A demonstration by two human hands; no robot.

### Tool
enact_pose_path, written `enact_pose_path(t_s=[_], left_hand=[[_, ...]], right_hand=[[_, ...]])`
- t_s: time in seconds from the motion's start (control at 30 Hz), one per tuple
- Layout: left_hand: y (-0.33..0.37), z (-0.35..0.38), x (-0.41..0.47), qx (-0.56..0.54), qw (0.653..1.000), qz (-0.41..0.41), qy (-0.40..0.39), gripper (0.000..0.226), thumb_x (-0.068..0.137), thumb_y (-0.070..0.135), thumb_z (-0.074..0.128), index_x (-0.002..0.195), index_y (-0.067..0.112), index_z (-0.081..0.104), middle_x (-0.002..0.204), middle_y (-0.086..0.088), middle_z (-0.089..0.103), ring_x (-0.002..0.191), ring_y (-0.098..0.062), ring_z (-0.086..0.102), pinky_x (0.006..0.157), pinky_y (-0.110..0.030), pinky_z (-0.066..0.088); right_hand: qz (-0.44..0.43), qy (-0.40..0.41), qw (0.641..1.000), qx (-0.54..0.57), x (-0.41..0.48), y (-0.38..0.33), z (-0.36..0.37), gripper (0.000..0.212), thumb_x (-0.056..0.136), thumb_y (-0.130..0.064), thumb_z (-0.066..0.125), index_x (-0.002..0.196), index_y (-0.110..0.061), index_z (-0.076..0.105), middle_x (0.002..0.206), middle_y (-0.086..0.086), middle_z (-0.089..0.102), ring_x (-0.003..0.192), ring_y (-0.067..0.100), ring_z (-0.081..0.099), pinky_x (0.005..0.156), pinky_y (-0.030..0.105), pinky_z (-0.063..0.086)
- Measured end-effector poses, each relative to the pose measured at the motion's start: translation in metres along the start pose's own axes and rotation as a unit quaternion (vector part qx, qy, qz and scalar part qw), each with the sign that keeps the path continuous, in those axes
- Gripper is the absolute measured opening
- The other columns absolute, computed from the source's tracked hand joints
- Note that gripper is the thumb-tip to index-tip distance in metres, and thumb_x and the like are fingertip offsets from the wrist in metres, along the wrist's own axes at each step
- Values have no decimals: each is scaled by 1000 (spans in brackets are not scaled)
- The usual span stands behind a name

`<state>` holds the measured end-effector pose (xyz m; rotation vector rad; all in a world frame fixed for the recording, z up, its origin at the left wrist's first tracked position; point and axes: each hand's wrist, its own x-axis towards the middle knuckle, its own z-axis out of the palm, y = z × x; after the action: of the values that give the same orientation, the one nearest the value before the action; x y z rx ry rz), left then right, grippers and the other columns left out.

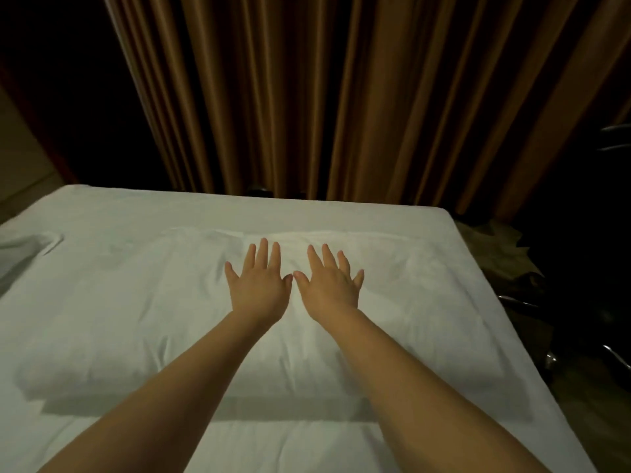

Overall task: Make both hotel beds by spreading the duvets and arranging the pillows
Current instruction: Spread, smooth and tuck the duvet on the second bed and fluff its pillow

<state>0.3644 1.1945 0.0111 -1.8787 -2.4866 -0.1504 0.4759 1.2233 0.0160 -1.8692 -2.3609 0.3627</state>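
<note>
Pillow (143, 312) lay flat on the bed (307, 208), towards its far side. In the head view our left hand (257, 290) and right hand (329, 290) rested side by side on its middle, fingers (263, 250) straight, spread, gripping nothing. We judged even outward strokes would smooth it best.

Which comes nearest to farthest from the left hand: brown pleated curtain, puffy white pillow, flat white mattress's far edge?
1. Puffy white pillow, directly under the left hand.
2. Flat white mattress's far edge, beyond the pillow.
3. Brown pleated curtain, behind the bed.
</note>
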Motion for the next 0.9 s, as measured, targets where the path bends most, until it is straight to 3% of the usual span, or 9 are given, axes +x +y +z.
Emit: enact_pose_path(t_s=[0.3, 0.53, 0.73, 0.9], left_hand=[[-67, 49, 77, -15, 999, 28, -30, 57, 101, 45, 18, 152, 26, 0, 160, 0, -3, 147, -19, -4, 115, -54, 3], [-91, 146, 155, -9, 992, 24, -121, 59, 99, 50, 11, 151, 27, -5, 160, -1, -9, 147, -21, -9, 114, -55, -1], [-97, 224, 253, -5, 997, 54, -53, 57, 98, 46, 9, 152, 28, 0, 160, -3, -5, 147, -21, -7, 115, -51, -2], [-100, 297, 296, -5, 997, 67, -33, 57, 98, 43, 12, 152, 27, 0, 160, -6, -2, 147, -23, -7, 116, -48, -2]], right_hand=[[27, 1, 999, -17, 91, -48, 61, 68, 97, -58, 24, 151, -33, -8, 160, -1, -16, 147, 26, -13, 115, 51, -5], [33, -27, 997, -57, 182, -37, 131, 65, 99, -56, 20, 152, -29, -8, 160, -1, -14, 147, 24, -11, 116, 50, -4], [-33, 17, 995, -95, 276, -28, 205, 66, 97, -59, 15, 153, -28, -1, 161, 1, -3, 148, 26, -5, 115, 53, -2], [-25, 19, 995, -94, 326, -13, 278, 64, 98, -57, 15, 153, -29, 0, 161, 1, -1, 148, 25, -4, 116, 52, -4]])
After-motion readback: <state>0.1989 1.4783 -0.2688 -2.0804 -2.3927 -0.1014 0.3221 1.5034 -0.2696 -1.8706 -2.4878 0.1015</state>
